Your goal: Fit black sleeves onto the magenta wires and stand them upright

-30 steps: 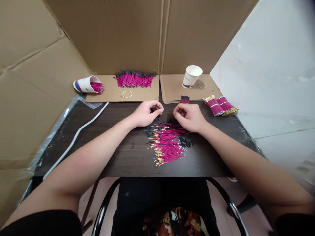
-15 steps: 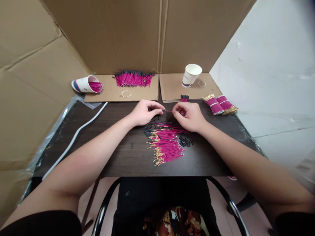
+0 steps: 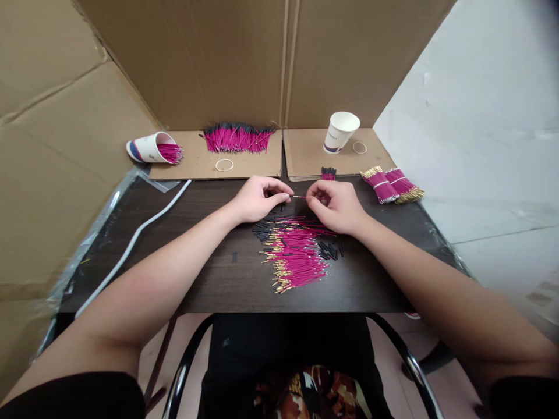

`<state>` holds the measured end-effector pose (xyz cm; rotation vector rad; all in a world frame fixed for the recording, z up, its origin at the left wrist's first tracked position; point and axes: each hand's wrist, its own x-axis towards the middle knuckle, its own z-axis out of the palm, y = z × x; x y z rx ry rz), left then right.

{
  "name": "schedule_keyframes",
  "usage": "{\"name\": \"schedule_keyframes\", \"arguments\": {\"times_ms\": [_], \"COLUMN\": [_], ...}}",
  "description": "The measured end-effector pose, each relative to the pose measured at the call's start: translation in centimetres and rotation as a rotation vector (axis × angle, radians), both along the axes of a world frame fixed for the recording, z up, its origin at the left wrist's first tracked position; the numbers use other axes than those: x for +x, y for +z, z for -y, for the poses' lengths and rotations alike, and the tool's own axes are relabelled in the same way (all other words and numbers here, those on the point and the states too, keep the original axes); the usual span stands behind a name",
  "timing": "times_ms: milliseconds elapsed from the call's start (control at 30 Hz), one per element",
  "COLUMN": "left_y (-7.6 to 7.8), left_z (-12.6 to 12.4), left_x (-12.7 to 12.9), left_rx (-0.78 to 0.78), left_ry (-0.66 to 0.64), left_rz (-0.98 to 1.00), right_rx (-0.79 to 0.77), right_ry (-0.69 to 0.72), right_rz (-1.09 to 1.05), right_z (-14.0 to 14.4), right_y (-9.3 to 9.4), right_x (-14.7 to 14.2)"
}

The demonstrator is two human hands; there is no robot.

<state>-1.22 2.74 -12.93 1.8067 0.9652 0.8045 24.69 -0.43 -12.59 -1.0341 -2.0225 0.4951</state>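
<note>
Near the middle of the dark desk [image 3: 209, 279], a single pink wire [image 3: 299, 196] is being pinched by the right hand [image 3: 336, 205], its free end pointing toward the left hand [image 3: 257, 199]. The left hand's fingers [image 3: 282, 189] are being held narrowly together just beside that end; whether a small black sleeve is being gripped there cannot be told. Just below both hands, toward the desk's near edge, a loose pile of pink wires [image 3: 297, 256] with gold tips is being kept, with black sleeves [image 3: 264, 231] scattered around it. Along the far edge, a tipped paper cup [image 3: 148, 150], a fanned row of wires [image 3: 238, 138], an upright cup [image 3: 340, 132] and banded bundles [image 3: 391, 186] are being stored.
</note>
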Motion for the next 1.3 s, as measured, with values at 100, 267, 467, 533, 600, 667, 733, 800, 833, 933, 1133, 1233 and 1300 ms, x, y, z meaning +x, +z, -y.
{"name": "schedule_keyframes", "arguments": {"times_ms": [100, 267, 467, 533, 600, 667, 733, 800, 833, 933, 1133, 1233, 1300], "left_y": [0.10, 0.12, 0.14, 0.22, 0.29, 0.33, 0.33, 0.32, 0.31, 0.29, 0.19, 0.16, 0.19], "left_z": [0.05, 0.10, 0.23, 0.35, 0.48, 0.60, 0.67, 0.72, 0.73, 0.76, 0.66, 0.58, 0.57], "left_x": [0.01, 0.01, 0.14, 0.20, 0.26, 0.32, 0.38, 0.43, 0.45, 0.47, 0.37, 0.35, 0.35], "left_rx": [0.007, 0.011, 0.026, 0.036, 0.051, 0.065, 0.071, 0.074, 0.075, 0.079, 0.060, 0.050, 0.045], "left_ry": [-0.006, -0.018, -0.013, -0.003, 0.011, 0.023, 0.031, 0.035, 0.035, 0.031, 0.014, 0.008, 0.008], "left_rz": [0.004, 0.014, 0.003, -0.006, -0.014, -0.016, -0.016, -0.018, -0.017, -0.013, 0.001, 0.015, 0.016], "right_rx": [0.003, 0.002, 0.006, 0.004, 0.003, 0.004, 0.006, 0.001, -0.004, -0.005, 0.007, 0.008, -0.013], "right_ry": [0.001, 0.000, 0.004, 0.011, 0.016, 0.018, 0.026, 0.036, 0.038, 0.042, 0.041, 0.044, 0.036], "right_rz": [0.001, 0.004, 0.006, 0.007, 0.011, 0.013, 0.007, 0.004, 0.005, 0.004, 0.001, -0.005, 0.002], "right_z": [-0.05, -0.10, 0.02, 0.09, 0.16, 0.23, 0.29, 0.35, 0.37, 0.40, 0.35, 0.36, 0.39], "right_y": [-0.02, -0.07, -0.07, 0.02, 0.11, 0.17, 0.19, 0.19, 0.18, 0.14, 0.09, 0.15, 0.22], "right_x": [0.01, 0.05, 0.02, -0.03, -0.10, -0.17, -0.23, -0.28, -0.30, -0.33, -0.29, -0.28, -0.30]}}
